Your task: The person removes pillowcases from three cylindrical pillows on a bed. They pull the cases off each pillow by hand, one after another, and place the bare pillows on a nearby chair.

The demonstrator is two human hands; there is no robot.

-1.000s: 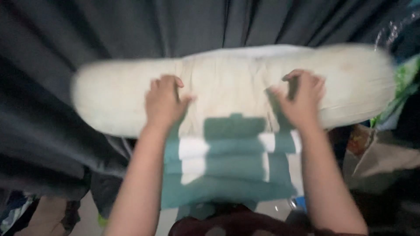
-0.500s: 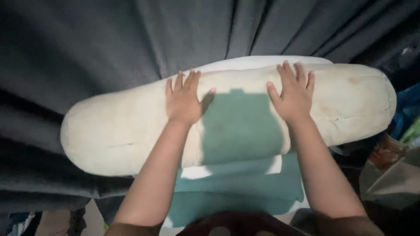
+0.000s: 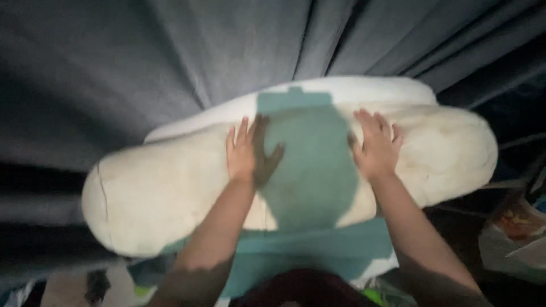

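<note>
Long cream bolster pillow [image 3: 170,187], seemingly stained, under flat hands [image 3: 250,153].

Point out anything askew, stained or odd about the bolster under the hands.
The long cream bolster pillow lies slanted, its left end lower in the picture than its right. Faint brownish marks show near its right end. Both the left hand and the right hand press flat on it. A teal cloth lies beneath.

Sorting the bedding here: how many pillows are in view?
2. A long cream bolster lies under both hands; a white pillow peeks out behind it by the grey curtain. More may be hidden.
</note>
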